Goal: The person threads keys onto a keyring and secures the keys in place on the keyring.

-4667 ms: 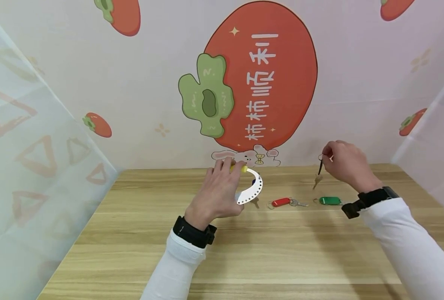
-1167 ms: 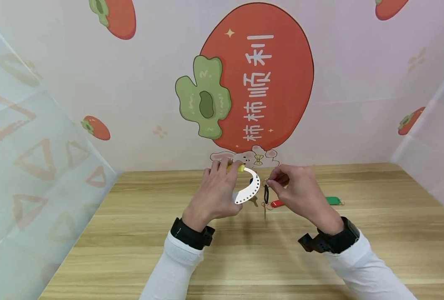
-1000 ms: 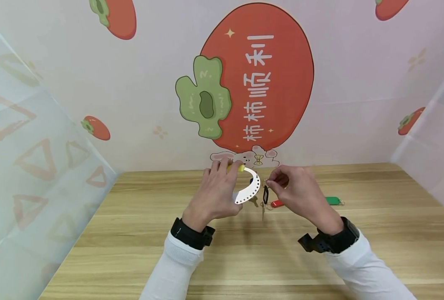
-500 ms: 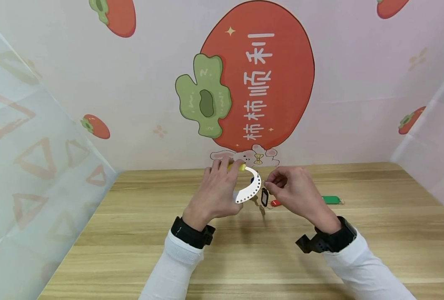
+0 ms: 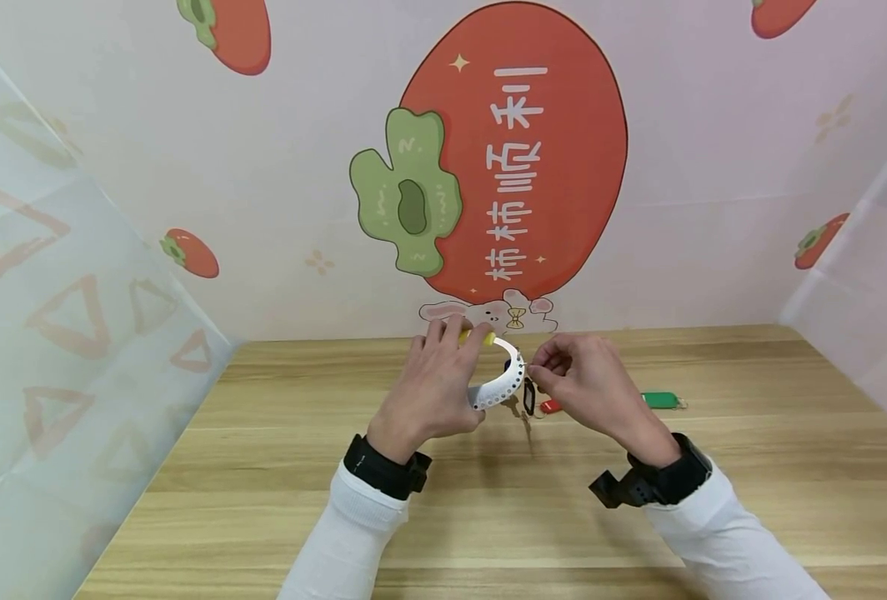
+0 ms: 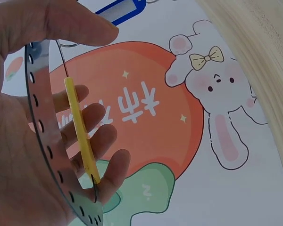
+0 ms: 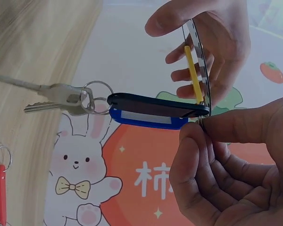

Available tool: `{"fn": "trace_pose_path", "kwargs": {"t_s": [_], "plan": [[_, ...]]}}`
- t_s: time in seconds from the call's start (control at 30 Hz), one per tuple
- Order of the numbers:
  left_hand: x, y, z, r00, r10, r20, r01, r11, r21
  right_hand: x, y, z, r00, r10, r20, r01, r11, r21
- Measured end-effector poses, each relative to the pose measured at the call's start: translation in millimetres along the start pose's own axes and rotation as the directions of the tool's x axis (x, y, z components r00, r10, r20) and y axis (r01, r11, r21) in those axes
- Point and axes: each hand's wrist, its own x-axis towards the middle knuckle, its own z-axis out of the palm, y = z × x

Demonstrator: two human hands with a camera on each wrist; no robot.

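My left hand (image 5: 432, 383) holds up a curved white plate (image 5: 499, 390) with a row of small holes along its edge. A yellow tube (image 6: 80, 132) on a thin wire spans the plate's ends, with my left fingers around it. A blue key tag (image 6: 127, 12) hangs by the plate, behind it in the head view. Close at the plate's outer edge, my right hand (image 5: 589, 379) pinches the small ring of a black key tag (image 7: 155, 107) between thumb and forefinger. Below that tag hangs a key (image 5: 527, 427).
On the wooden table (image 5: 278, 500), a red key tag (image 5: 551, 406) lies partly hidden behind my right hand. To its right is a green key tag (image 5: 661, 401). A printed backdrop (image 5: 286, 167) stands along the table's back edge.
My right hand has brought the black key tag leftward from above the green tag to the plate's edge. Lately the plate has turned slightly in my left hand, and the tag and key have swung.
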Motion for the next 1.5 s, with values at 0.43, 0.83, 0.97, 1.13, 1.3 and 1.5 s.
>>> {"fn": "trace_pose_path", "kwargs": {"t_s": [0.43,0.83,0.97,1.13,1.3,1.5], "plan": [[0.4,1.3,1.0,1.000,0.001,-0.013,-0.001,1.000,-0.005,0,1,4,0.997,-0.061,-0.041,0.058,0.996,-0.074],[-0.3,-1.3,1.3,0.999,-0.006,-0.046,0.005,1.000,-0.023,4,7,12,0.936,-0.325,-0.133,0.288,0.928,-0.237],[-0.9,-2.1,0.9,0.998,-0.022,-0.057,0.020,0.999,-0.030,3,8,11,0.963,-0.237,-0.128,0.218,0.965,-0.145],[-1.3,-2.3,-0.3,0.997,-0.038,-0.067,0.035,0.998,-0.050,3,8,8,0.991,-0.113,-0.072,0.111,0.994,-0.023],[-1.3,-2.6,-1.0,0.997,-0.046,-0.069,0.043,0.998,-0.050,3,9,5,1.000,-0.007,0.017,0.005,0.994,0.110],[-1.3,-2.5,-1.2,0.997,-0.052,-0.061,0.049,0.997,-0.052,3,8,6,1.000,0.023,0.013,-0.025,0.991,0.134]]}}
